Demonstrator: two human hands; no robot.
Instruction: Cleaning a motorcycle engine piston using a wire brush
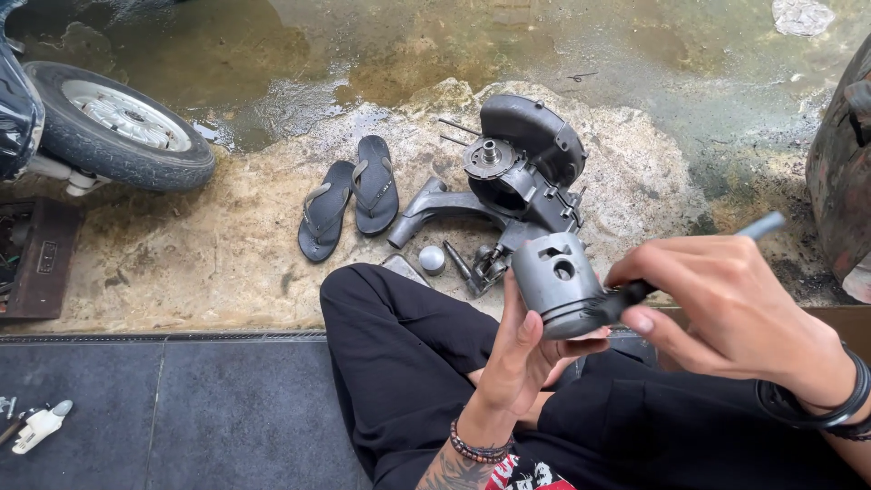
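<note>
At 9 o'clock a scooter wheel (118, 127) is resting on the wet concrete floor (227, 245), with a dark tray (36, 259) just below it. At 7 o'clock a small white tool (38, 426) is lying on the grey mat (227, 408). Toward 11 o'clock 2 black sandals (349, 204) are lying side by side. Just right of them, at 12 o'clock, an engine case (522, 172) is sitting on the floor, with a small round metal cap (432, 259) near its lower edge.

The left hand (526, 354) is cupping a grey piston (555, 281) from below, palm up, fingers curling round its lower skirt, above the black-trousered lap at the centre. The right hand (726, 304) is coming in from 3 o'clock, pinching a thin brush (635, 292) between thumb and fingers, its dark end touching the piston's ring grooves and its pale handle pointing to 1 o'clock. Black bands (821, 408) are circling the right wrist, beads (476, 449) the left.

To brush the grooves well, it seems wise to be keeping the piston steady in the palm, turning it bit by bit, and working the bristles along each groove with light strokes, not scraping the metal. At 3 o'clock a rusty rounded body (844, 181) is standing at the edge.
</note>
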